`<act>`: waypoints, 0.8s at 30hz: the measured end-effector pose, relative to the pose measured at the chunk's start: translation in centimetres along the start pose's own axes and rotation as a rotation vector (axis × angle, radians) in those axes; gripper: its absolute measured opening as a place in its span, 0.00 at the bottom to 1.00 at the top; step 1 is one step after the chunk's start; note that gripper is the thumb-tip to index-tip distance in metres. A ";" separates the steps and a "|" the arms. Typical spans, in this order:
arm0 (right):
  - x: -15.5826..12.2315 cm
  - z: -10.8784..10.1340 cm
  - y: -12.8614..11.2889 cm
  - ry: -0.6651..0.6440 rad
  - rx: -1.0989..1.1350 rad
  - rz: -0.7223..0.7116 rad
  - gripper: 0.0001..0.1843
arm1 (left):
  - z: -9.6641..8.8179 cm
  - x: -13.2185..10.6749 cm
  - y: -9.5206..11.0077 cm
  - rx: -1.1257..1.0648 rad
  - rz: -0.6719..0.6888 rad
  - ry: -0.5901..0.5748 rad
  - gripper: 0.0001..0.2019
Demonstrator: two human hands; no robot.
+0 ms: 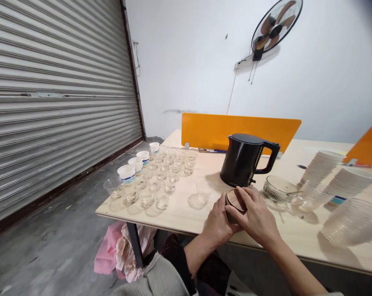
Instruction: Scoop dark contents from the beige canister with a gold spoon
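At the table's front edge both hands are closed around a small round jar [236, 200] with a brown, wood-like top. My left hand [218, 220] wraps its near left side. From the right, my right hand [256, 213] grips the rim, its thumb and fingers lying across the top. Most of the jar's body is hidden by the hands. Just behind it stands a black electric kettle [239, 162] with its handle to the right. A single clear plastic cup [204, 190] is left of the jar, and a ribbed glass bowl [275, 189] sits to the right.
Rows of clear plastic cups [148, 200] fill the table's left end, with several white paper cups [126, 173] along the edge. Stacked paper cups [352, 183] and nested clear cups [355, 222] lie at right. An orange divider [210, 129] stands behind the kettle.
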State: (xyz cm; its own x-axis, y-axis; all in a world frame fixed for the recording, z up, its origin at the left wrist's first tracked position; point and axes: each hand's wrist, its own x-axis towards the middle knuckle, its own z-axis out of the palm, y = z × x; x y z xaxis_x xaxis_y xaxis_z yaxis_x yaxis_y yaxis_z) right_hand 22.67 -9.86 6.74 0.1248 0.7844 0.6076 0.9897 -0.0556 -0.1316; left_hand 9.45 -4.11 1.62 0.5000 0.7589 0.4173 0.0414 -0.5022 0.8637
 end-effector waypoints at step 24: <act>0.5 -2.0 5.3 0.205 0.302 0.325 0.33 | -0.9 -0.1 1.5 -0.066 -0.032 0.062 0.44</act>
State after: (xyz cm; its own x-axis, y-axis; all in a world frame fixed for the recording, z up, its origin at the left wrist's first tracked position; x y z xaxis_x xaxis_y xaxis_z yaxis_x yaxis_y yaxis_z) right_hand 28.15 -11.03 7.89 0.4651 0.6169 0.6350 0.8367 -0.0720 -0.5429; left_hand 8.69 -4.61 3.08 0.4450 0.7992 0.4041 -0.0019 -0.4503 0.8929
